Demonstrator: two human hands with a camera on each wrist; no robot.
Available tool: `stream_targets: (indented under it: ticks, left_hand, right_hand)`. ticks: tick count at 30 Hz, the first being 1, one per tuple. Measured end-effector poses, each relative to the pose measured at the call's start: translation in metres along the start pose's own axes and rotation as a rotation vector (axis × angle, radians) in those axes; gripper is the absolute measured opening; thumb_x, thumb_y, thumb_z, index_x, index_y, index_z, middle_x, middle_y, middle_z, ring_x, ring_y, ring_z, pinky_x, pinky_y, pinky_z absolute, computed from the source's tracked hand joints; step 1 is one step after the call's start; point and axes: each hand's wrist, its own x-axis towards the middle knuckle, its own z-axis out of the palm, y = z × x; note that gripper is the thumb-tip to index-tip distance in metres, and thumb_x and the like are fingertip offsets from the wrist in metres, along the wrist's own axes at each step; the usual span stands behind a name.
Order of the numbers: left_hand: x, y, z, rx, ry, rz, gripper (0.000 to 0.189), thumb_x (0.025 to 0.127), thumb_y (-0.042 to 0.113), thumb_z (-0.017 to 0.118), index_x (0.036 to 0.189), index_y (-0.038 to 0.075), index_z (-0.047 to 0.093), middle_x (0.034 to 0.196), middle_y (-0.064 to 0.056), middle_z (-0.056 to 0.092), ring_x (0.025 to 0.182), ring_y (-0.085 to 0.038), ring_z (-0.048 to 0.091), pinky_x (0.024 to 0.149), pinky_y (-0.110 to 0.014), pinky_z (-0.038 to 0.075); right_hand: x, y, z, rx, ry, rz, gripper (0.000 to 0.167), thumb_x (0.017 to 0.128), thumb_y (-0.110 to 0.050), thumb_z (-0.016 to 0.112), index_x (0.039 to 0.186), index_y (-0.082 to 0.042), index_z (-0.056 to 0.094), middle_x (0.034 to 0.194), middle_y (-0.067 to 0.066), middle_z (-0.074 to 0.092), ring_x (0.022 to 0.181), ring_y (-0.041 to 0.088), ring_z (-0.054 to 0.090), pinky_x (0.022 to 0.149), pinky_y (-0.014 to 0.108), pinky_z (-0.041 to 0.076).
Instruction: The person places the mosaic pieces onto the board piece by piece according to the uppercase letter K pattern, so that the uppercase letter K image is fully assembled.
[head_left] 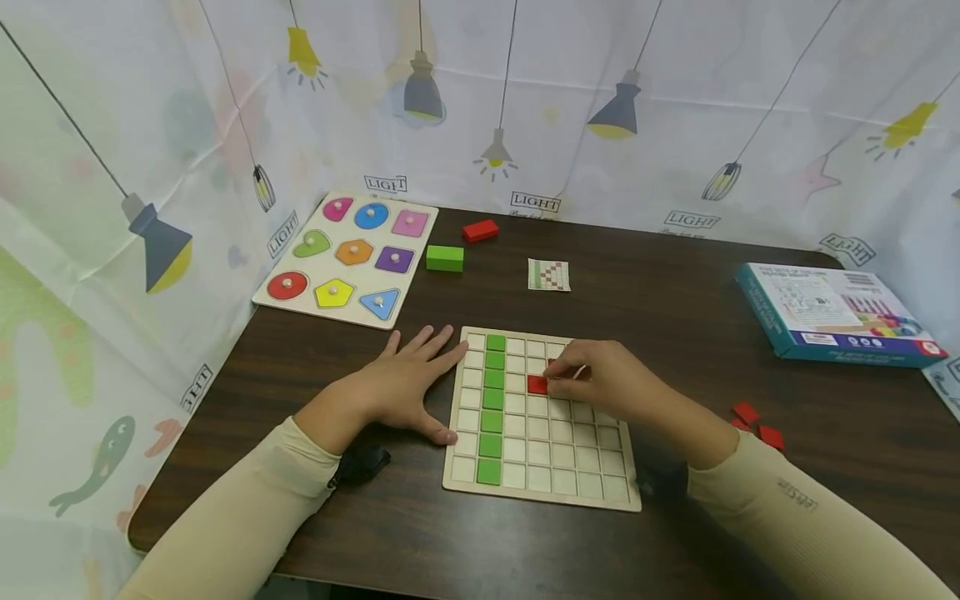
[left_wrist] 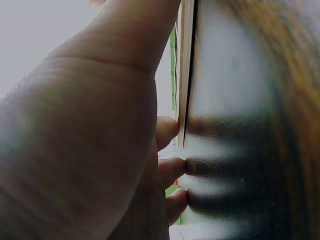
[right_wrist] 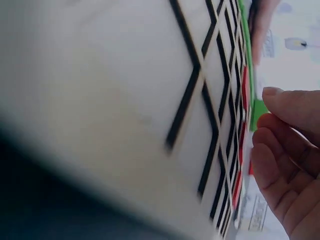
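Observation:
A wooden grid board (head_left: 542, 497) lies on the table, with a column of green tiles (head_left: 492, 399) near its left side. My left hand (head_left: 397, 379) spreads its fingers at the board's left edge, thumb and index fingertip at the rim. Over the upper part of the grid is my right hand (head_left: 607, 379), fingers loosely bent, the thumb tip beside a red tile (head_left: 537, 384). In the right wrist view a gap shows between thumb and index finger, with no tile visible in it. Several red tiles (right_wrist: 244, 90) sit in the grid there; the hand covers part of them in the head view.
Loose red tiles (head_left: 770, 437) lie right of the right forearm. Beyond the board are a small pattern card (head_left: 548, 275), a green block (head_left: 445, 259) and a red block (head_left: 480, 231). A shape puzzle (head_left: 352, 313) lies back left, a flat box (head_left: 840, 312) back right.

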Motion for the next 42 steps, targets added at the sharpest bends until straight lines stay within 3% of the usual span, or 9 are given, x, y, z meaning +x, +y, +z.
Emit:
stream_targets:
  ticks: [10,15,28,33,42]
  left_hand:
    - [0.0,0.002,0.0,0.0,0.011,-0.002,0.129,0.069,0.084,0.071,0.166,0.026,0.009,0.171,-0.005,-0.002,0.155,-0.031,-0.005,0.116,-0.066,-0.004]
    - [-0.001,0.001,0.0,-0.001,0.011,-0.008,0.129,0.068,0.083,0.072,0.166,0.026,0.01,0.171,-0.006,-0.001,0.155,-0.032,-0.004,0.116,-0.066,-0.004]
    - [0.002,0.003,0.003,0.002,0.006,-0.001,0.13,0.068,0.084,0.071,0.166,0.027,0.009,0.171,-0.005,-0.002,0.155,-0.032,-0.005,0.116,-0.066,-0.005]
    - [0.0,0.003,0.001,-0.015,0.012,0.005,0.13,0.068,0.082,0.074,0.166,0.024,0.012,0.171,-0.008,0.0,0.155,-0.035,-0.003,0.115,-0.068,-0.004]
    - [0.0,0.004,0.003,-0.01,0.009,0.005,0.129,0.069,0.083,0.072,0.166,0.027,0.009,0.171,-0.005,-0.002,0.155,-0.032,-0.006,0.116,-0.065,-0.004]
  right_hand:
    - [-0.056,0.029,-0.033,-0.066,0.065,0.211,0.021,0.093,-0.019,0.079,0.113,-0.014,0.078,0.103,-0.005,0.07,0.092,0.016,0.065,0.085,0.044,0.056]
    - [-0.086,0.046,-0.05,-0.104,0.106,0.272,0.024,0.095,-0.025,0.076,0.116,-0.013,0.077,0.109,0.0,0.071,0.099,0.023,0.068,0.086,0.051,0.056]
    - [-0.158,0.109,-0.084,-0.218,0.12,0.465,0.047,0.097,-0.039,0.072,0.126,-0.002,0.07,0.123,0.027,0.066,0.11,0.047,0.062,0.087,0.065,0.047]
    - [-0.166,0.12,-0.09,-0.196,0.057,0.545,0.056,0.097,-0.042,0.071,0.129,0.004,0.066,0.123,0.03,0.064,0.108,0.046,0.06,0.085,0.064,0.048]
    - [-0.161,0.116,-0.092,-0.166,0.008,0.577,0.057,0.098,-0.042,0.069,0.127,0.007,0.066,0.119,0.029,0.066,0.102,0.041,0.063,0.081,0.059,0.052]
